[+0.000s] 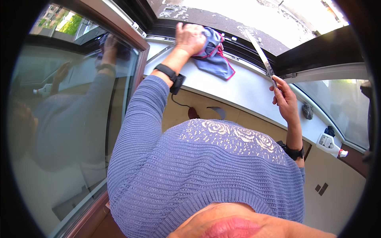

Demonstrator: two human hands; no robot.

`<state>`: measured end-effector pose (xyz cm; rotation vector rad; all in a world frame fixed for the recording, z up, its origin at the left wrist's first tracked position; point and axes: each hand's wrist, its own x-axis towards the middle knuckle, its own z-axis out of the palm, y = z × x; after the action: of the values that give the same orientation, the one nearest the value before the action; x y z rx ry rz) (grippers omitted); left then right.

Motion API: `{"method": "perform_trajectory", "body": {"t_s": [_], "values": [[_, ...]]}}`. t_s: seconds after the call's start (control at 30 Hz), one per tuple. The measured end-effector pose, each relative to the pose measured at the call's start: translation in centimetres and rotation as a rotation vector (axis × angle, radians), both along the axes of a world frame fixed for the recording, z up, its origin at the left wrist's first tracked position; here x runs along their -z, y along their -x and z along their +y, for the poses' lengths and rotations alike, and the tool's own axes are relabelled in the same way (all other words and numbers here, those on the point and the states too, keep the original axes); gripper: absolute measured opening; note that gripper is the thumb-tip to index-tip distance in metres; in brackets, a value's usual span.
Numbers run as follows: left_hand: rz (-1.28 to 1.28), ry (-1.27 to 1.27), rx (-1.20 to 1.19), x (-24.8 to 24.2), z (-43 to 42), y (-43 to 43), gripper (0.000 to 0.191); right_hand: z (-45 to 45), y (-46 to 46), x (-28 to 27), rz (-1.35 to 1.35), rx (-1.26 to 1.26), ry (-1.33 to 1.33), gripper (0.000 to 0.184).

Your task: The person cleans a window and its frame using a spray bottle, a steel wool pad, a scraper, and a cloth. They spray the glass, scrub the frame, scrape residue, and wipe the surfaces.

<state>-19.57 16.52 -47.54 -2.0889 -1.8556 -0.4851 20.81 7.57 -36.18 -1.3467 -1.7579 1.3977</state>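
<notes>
My left hand (pixel 190 38) presses a blue cloth with red edging (pixel 212 64) onto the lower rail of the dark window frame (pixel 166 28). Part of this cloth hangs over the white windowsill (pixel 205 83). In my right hand (pixel 285 96) is a long, shiny metal knife (pixel 259 52), gripped at its near end. Its tip points up and away, across the frame towards the outer ledge (pixel 205 17). Fingers of my left hand partly hide the cloth where it bunches up.
An open casement sash (pixel 143 56) stands at the left, its glass reflecting me. On the sill's right part are a grey scouring pad or stone (pixel 307 111), a dark bundle (pixel 329 131) and a white bottle with a red-and-white cap (pixel 327 144). A metal stay arm (pixel 160 53) joins sash and frame.
</notes>
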Motion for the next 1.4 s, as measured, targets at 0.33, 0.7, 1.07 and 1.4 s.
{"method": "perform_trajectory", "body": {"t_s": [0.33,0.7,1.07,1.4], "values": [[-0.170,0.053,-0.206,1.2,2.0,1.9,0.026,-3.3,-1.4,1.3,-0.036,0.022,0.018,0.039],[-0.995,0.368,-0.162,0.7,3.5,0.1,0.037,-4.2,-2.6,2.0,0.062,0.080,0.085,0.039],[-0.402,-0.155,0.131,0.9,0.9,-8.8,0.029,-6.2,-5.2,2.8,0.072,0.159,0.087,0.036],[-0.292,-0.083,0.335,-0.1,0.8,-15.8,0.027,-7.9,-7.4,4.1,0.069,0.217,0.093,0.038]]}}
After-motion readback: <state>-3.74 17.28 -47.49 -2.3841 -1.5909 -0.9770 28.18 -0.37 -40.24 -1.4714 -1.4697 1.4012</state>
